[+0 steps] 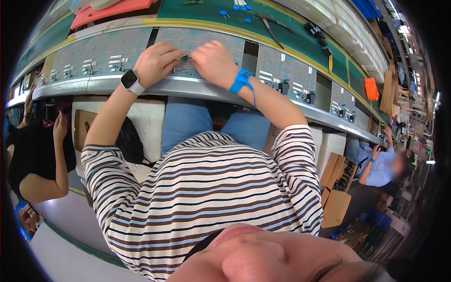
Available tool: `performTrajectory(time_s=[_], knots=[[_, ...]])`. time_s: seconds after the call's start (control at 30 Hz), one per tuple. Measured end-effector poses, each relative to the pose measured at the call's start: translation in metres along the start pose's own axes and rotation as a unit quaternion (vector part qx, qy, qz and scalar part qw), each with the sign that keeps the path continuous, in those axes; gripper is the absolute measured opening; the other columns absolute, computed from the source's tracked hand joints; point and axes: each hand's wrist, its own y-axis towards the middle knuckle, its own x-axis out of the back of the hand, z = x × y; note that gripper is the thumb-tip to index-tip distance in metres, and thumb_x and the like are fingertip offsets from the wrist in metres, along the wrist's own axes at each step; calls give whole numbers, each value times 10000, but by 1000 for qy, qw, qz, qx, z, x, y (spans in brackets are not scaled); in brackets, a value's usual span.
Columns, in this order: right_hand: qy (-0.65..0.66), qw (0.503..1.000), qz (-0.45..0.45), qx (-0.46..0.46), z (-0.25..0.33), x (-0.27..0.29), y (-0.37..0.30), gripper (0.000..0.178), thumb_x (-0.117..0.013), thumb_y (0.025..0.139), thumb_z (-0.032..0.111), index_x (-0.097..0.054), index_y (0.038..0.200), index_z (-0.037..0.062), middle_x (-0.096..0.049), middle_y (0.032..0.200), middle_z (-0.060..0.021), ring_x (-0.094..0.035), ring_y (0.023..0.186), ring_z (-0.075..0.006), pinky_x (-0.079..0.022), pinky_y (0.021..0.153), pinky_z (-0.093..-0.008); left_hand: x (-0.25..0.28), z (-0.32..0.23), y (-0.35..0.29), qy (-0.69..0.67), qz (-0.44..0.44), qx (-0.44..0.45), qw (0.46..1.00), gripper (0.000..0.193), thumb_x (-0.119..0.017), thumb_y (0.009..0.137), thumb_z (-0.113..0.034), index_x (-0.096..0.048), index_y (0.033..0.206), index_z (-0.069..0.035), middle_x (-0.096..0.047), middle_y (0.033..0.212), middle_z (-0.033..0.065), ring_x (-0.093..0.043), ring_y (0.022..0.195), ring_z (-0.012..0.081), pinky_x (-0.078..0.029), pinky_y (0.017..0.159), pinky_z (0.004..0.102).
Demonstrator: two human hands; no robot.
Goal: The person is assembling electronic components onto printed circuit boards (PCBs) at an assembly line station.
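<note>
Grip unclear, left hand (160,63) and right hand (214,63) overlap a circuit board (188,38) between metal rail (108,83) and green worktop (199,12).

Dark floor (359,198); bright lamps (404,29)

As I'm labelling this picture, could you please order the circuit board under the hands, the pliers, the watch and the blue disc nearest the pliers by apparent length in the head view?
Largest to smallest:
1. Circuit board
2. Pliers
3. Watch
4. Blue disc
</note>
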Motion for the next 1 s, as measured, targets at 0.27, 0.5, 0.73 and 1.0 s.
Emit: performTrajectory(time_s=[0.27,0.5,0.73,1.0], knots=[[-62,998,11,29,9,-17,18,133,-600,709,112,-620,839,123,-564,709,-27,-550,714,-224,-398,686,-357,-37,-69,-36,35,-73,99,992,215,-660,694,-130,-567,872,-55,-605,884,73,-553,765,223,-458,676,341],[-8,999,43,-16,9,-12,17,123,-604,722,111,-613,844,101,-612,763,-47,-574,747,-229,-402,709,-364,-48,-75,-38,96,-76,171,978,252,-642,724,-232,-547,897,-74,-597,1002,60,-526,826,186,-429,682,312],[59,995,55,-56,7,-8,15,102,-589,752,116,-601,842,70,-634,787,-80,-585,740,-266,-414,692,-371,-49,-74,-37,102,-75,170,977,259,-636,732,-266,-535,883,-81,-591,992,65,-518,817,179,-416,668,306],[58,996,12,-73,11,-18,14,80,-588,737,105,-601,803,61,-632,763,-84,-590,746,-279,-432,697,-389,-47,-71,-37,70,-55,165,982,266,-630,744,-237,-554,925,-58,-607,1027,77,-520,792,189,-430,667,312]])
